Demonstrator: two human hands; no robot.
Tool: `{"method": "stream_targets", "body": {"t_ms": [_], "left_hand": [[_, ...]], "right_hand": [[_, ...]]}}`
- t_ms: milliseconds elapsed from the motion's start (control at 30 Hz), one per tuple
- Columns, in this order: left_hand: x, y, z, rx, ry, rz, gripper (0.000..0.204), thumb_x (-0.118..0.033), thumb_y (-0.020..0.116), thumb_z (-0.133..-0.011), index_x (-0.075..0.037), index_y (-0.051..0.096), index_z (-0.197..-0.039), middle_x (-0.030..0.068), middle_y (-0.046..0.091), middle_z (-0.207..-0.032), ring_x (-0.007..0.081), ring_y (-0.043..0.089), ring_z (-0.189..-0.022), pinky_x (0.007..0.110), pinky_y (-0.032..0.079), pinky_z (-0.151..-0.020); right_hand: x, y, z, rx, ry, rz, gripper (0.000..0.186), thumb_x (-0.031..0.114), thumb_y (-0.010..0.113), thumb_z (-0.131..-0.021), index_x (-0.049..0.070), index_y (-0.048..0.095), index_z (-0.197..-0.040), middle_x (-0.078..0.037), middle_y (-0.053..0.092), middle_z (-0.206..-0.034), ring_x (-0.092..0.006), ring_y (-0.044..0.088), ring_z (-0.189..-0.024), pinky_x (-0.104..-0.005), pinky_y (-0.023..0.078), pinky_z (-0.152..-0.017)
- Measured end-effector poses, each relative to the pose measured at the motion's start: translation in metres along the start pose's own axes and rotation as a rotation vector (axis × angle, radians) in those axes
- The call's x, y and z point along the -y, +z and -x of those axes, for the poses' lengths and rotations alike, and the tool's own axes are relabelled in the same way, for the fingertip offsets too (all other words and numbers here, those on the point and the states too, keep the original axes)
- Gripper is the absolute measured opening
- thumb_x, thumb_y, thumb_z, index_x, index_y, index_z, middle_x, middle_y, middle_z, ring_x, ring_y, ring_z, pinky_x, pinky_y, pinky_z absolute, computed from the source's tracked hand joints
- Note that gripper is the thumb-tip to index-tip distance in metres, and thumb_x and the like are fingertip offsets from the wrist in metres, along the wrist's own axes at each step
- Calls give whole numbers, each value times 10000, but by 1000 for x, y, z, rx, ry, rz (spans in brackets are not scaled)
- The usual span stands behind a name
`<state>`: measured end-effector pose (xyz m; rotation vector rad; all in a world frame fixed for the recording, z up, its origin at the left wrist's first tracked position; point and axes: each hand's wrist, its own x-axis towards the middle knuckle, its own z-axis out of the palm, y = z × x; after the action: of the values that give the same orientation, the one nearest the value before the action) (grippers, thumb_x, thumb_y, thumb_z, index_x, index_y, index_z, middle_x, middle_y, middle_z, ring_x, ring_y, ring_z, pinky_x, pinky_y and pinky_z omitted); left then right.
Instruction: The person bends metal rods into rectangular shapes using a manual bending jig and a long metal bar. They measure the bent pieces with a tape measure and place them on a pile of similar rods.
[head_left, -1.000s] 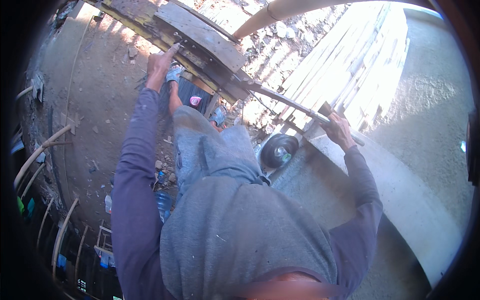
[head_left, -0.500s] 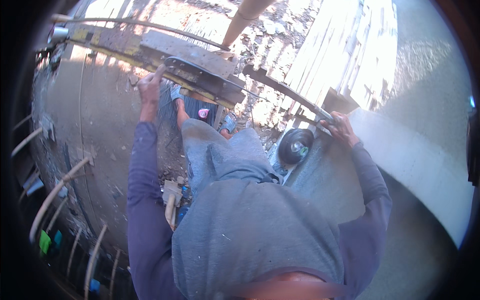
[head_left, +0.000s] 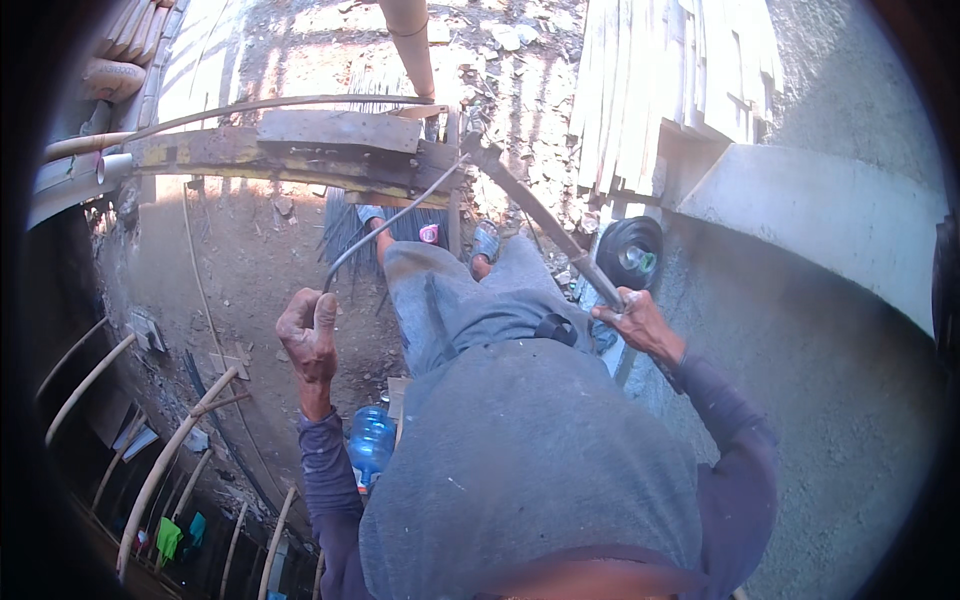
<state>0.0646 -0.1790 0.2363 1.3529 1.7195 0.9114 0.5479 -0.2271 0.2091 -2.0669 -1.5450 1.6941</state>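
Note:
My left hand [head_left: 308, 335] is closed on the near end of a thin metal rod [head_left: 395, 217], which is bent close to the hand. From there the rod slants up and right to the far head of a long rusty steel bending bar [head_left: 537, 212]. Closed round that bar's grip is my right hand [head_left: 642, 322], out to the right of my lap. Beyond the rod lies a worn wooden beam [head_left: 220, 152] with a shorter board [head_left: 340, 130] on top. Whether the rod's far tip sits in the bar's head or only beside it, I cannot tell.
A bundle of dark rods [head_left: 345, 240] lies under the beam beside a pink tape measure [head_left: 429, 233]. A coil of dark wire [head_left: 630, 252] rests at right. Near my left arm stands a blue water jug [head_left: 371, 440]. A bamboo pole [head_left: 408, 45] rises beyond the beam.
My left hand has come back from the beam toward my body, drawing the rod's near end with it. My right hand and the bar have moved nearer and left. The view has shifted.

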Motion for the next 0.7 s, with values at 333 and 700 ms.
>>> {"method": "stream_targets", "body": {"t_ms": [333,700], "left_hand": [[0,32,45,-4,-9,14,343,-282,669,-990,-34,569,-776,-32,458,-741,79,402,-703,258,311,-624],[-14,43,49,52,9,45,313,-261,693,-978,-7,630,-807,-37,495,-722,56,440,-662,252,344,-573]], "right_hand": [[-3,9,15,26,-35,189,383,280,747,-894,-91,652,-878,-192,632,-650,-237,644,-595,-398,515,-608],[-4,0,-1,79,-118,299,466,348,717,-926,-110,627,-907,-204,631,-657,-270,656,-608,-415,530,-610]]}}
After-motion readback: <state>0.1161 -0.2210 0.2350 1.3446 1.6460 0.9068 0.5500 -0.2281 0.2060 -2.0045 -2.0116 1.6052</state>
